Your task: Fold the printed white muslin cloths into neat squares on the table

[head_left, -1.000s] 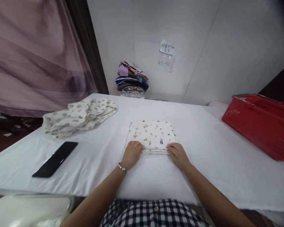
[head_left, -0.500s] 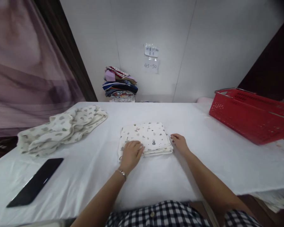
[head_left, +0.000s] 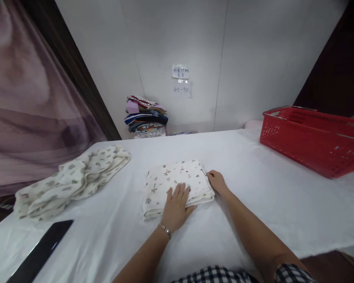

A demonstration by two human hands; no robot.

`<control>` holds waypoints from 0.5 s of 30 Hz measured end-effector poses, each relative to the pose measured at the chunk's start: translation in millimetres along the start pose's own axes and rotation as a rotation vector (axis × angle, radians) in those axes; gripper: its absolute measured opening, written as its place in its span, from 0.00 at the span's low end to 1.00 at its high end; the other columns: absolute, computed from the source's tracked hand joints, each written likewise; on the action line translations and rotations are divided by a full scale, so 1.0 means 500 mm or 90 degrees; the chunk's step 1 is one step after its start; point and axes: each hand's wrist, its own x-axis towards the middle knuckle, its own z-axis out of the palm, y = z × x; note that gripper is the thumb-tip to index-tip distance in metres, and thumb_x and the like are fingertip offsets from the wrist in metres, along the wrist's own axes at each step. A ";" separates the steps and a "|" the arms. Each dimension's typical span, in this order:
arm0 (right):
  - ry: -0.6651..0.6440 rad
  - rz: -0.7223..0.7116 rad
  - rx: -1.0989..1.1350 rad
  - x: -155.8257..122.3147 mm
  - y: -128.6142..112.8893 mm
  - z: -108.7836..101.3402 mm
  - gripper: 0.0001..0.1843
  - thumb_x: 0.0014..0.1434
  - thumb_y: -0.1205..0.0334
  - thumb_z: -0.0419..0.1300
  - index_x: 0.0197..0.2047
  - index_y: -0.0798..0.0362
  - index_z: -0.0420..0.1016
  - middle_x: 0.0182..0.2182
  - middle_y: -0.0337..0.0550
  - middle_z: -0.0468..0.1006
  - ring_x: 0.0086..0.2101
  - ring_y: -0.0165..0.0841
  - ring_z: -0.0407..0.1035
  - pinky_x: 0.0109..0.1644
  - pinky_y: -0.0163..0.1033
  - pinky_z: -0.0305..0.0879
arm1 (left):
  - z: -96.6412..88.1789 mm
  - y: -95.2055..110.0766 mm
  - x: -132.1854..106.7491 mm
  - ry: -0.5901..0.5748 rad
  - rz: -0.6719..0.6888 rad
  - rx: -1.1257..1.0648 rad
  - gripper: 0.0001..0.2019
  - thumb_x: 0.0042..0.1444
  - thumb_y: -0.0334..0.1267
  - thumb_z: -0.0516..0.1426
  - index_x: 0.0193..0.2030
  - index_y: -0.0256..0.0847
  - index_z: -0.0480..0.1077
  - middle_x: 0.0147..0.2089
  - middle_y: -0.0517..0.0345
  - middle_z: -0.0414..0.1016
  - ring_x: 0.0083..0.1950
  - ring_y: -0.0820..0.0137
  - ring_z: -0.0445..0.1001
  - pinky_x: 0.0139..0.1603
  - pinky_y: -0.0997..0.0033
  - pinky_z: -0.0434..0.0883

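A white cloth (head_left: pixel 162 184) with small printed figures lies folded into a rectangle in the middle of the table. My left hand (head_left: pixel 177 206) rests flat on its front part, fingers spread, a bracelet on the wrist. At the cloth's right edge is my right hand (head_left: pixel 217 182), its fingers bent and closed on the border; the fingertips are partly hidden. Farther left, a second cream cloth (head_left: pixel 73 181) with grey-green spots lies loosely crumpled.
The table wears a white cover (head_left: pixel 112 228). A black phone-like slab (head_left: pixel 43 249) lies at the front left. On the right stands a red plastic basket (head_left: pixel 309 145) with metal handles. Folded clothes (head_left: pixel 146 118) are piled by the wall, beside paper notes (head_left: pixel 181 80).
My left hand has slid right across the folded cloth and spread its fingers. My right hand has come in from beside the cloth to its right edge. The view has shifted slightly.
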 end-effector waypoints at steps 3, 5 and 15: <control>-0.016 -0.006 0.007 0.011 -0.006 0.005 0.12 0.56 0.55 0.51 0.31 0.51 0.72 0.29 0.40 0.76 0.30 0.31 0.67 0.34 0.33 0.58 | 0.000 -0.001 0.001 0.002 0.005 0.017 0.32 0.57 0.56 0.43 0.65 0.40 0.50 0.66 0.47 0.52 0.66 0.56 0.48 0.62 0.46 0.50; -0.028 -0.008 -0.006 0.018 -0.006 0.009 0.11 0.56 0.56 0.51 0.30 0.51 0.72 0.29 0.40 0.76 0.30 0.31 0.66 0.33 0.33 0.57 | 0.001 -0.001 0.001 0.005 0.008 0.023 0.32 0.57 0.56 0.44 0.65 0.41 0.49 0.66 0.48 0.52 0.66 0.56 0.48 0.62 0.47 0.50; -0.017 -0.022 0.010 0.020 0.001 0.005 0.16 0.58 0.53 0.47 0.30 0.52 0.70 0.27 0.40 0.75 0.29 0.31 0.66 0.33 0.33 0.57 | 0.000 -0.001 0.001 -0.005 0.006 0.027 0.32 0.58 0.56 0.44 0.65 0.41 0.49 0.66 0.48 0.52 0.66 0.56 0.48 0.62 0.48 0.50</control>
